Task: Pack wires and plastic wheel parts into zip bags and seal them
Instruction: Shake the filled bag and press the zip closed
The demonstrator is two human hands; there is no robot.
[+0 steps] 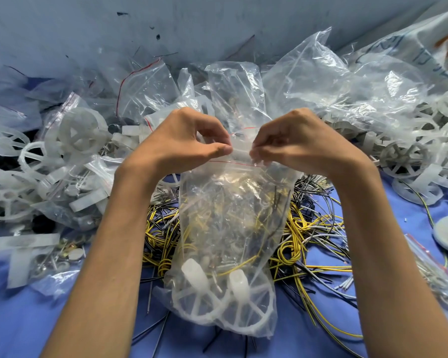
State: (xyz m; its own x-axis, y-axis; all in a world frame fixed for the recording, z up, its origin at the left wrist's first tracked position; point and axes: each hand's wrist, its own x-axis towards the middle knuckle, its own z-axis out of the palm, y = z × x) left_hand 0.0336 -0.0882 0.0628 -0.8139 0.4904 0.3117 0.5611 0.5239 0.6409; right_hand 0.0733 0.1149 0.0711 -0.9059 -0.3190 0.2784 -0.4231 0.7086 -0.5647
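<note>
Single head-worn wide-angle view, looking forward and down. It sits close above the tabletop (23, 319), facing the wall (217, 27) behind.

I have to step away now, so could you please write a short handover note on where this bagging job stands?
Left hand: pinches the top strip of the zip bag, left of centre.
Right hand: pinches the same strip, right of centre.
The bag is held upright above the blue table. Inside are yellow and black wires, with white wheel parts at the bottom.
Done: this bag is filled.
Left: press the zip shut along its length; I cannot tell whether any of it is closed yet. Then bag the loose wires beneath and the loose wheel parts on the right.
</note>
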